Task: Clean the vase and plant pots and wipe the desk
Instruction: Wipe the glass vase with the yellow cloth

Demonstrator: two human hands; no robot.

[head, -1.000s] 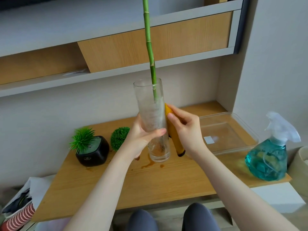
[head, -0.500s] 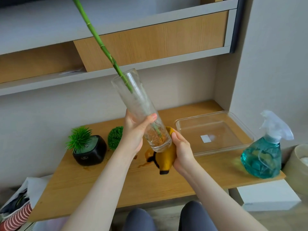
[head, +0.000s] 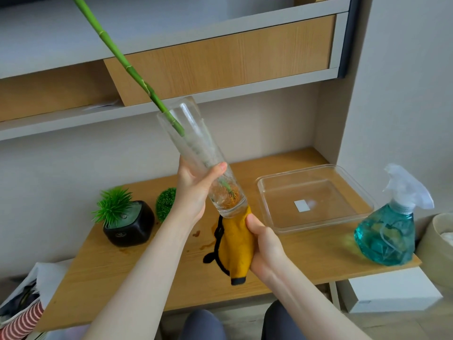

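Observation:
My left hand [head: 193, 192] grips a tall clear glass vase [head: 193, 143], tilted with its mouth up and to the left. A green bamboo stalk [head: 122, 60] sticks out of it, with orange roots at the bottom. My right hand [head: 263, 244] holds a yellow cloth with black trim [head: 236, 244] pressed against the vase's base. Both are held above the wooden desk [head: 306, 253]. A black pot with a spiky green plant [head: 127, 224] stands at the desk's left, a small round green plant [head: 166, 203] beside it, partly hidden by my left arm.
A clear plastic tray [head: 316, 200] lies at the desk's right back. A teal spray bottle [head: 392, 222] stands at the right edge. Brown stains [head: 196, 234] mark the desk under my hands. Shelves [head: 220, 94] hang overhead. A bag [head: 22, 307] sits lower left.
The vase has gone from upright to tilted left, with the stalk swinging left. My right hand has moved the cloth from the vase's side down to its base.

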